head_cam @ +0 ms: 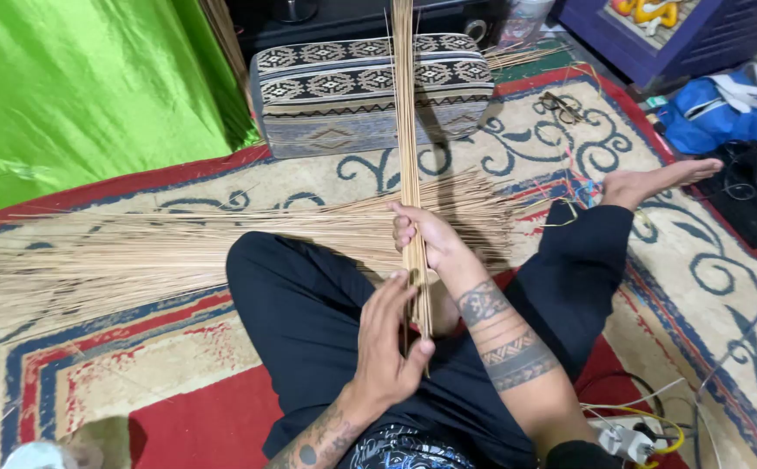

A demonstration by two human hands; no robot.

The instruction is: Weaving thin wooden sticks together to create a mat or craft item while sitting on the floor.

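Observation:
I sit cross-legged in black trousers on a patterned carpet. My right hand (426, 239) is closed around a thin upright bundle of pale sticks (405, 113) that reaches up past the top of the view. My left hand (389, 343) grips the lower end of the same bundle near my lap. A large heap of loose pale sticks (179, 247) lies spread across the carpet in front of my legs, fanning out to the left.
A patterned cushion (370, 87) stands behind the heap. Green cloth (83, 87) fills the upper left. Scissors (561, 104) lie on the carpet (691, 287) at upper right, near a blue bag (717, 113). A power strip with cables (630, 434) lies by my right knee.

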